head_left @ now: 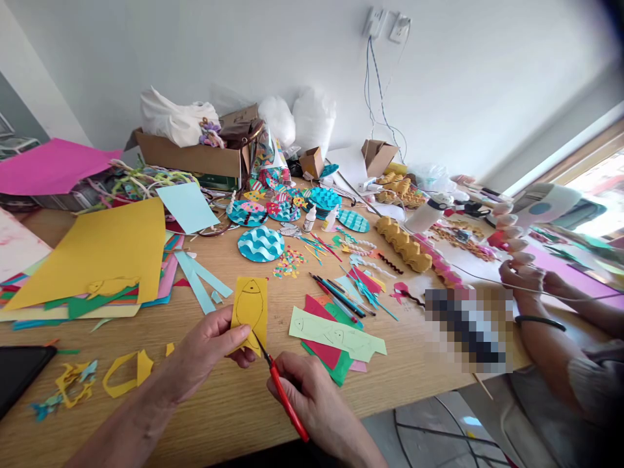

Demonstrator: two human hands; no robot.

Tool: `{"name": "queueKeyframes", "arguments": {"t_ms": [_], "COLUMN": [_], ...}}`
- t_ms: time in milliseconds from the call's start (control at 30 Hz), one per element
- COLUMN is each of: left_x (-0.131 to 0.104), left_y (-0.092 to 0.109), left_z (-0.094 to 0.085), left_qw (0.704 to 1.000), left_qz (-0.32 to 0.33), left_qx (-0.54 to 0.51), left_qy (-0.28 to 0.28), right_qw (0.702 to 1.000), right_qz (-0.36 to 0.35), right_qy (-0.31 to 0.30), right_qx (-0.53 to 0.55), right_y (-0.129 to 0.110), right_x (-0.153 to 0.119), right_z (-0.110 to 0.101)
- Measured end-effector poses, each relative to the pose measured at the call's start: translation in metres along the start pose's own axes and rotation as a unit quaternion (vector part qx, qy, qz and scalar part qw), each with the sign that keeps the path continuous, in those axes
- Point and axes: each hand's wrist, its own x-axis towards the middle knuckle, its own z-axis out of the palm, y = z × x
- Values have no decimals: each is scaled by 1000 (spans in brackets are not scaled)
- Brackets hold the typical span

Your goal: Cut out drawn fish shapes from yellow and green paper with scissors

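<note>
My left hand (214, 341) pinches a yellow piece of paper (252, 299) with a fish outline drawn on it, thumb on top near the tail end. Red-handled scissors (285, 393) are gripped in my right hand (312, 390), their dark blades meeting the paper's lower edge beside my left thumb. To the right lies a pale green paper strip (336, 333) with fish drawn on it, over red and green paper pieces. Yellow paper scraps (127, 376) lie on the table at the lower left.
Stacked coloured sheets under a large yellow sheet (117, 240) are on the left. Pencils (341, 296), glue bottles (309, 219) and blue wave-patterned discs (260, 244) spread across the middle. A co-worker's hands (529, 276) are at the right. A cardboard box (195, 156) stands behind.
</note>
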Motion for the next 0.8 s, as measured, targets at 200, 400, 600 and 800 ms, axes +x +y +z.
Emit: {"name": "queueKeyframes", "arguments": {"t_ms": [200,400,600,800], "left_x": [4,2,1,1], "left_y": [2,2,-2,-7], "left_z": [-1,9,25,36], "left_qw": [999,996,986,976], "left_qz": [25,6,27,40], "left_qx": [25,-60,-135,-173], "left_qy": [9,58,92,123], "right_qw": [1000,985,939,915], "right_qz": [16,50,46,47], "right_qy": [-2,-13,-2,11], "right_qx": [2,166,341,400], "right_y": [-2,6,9,3], "right_x": [-1,3,8,9], "right_z": [0,11,31,35]}}
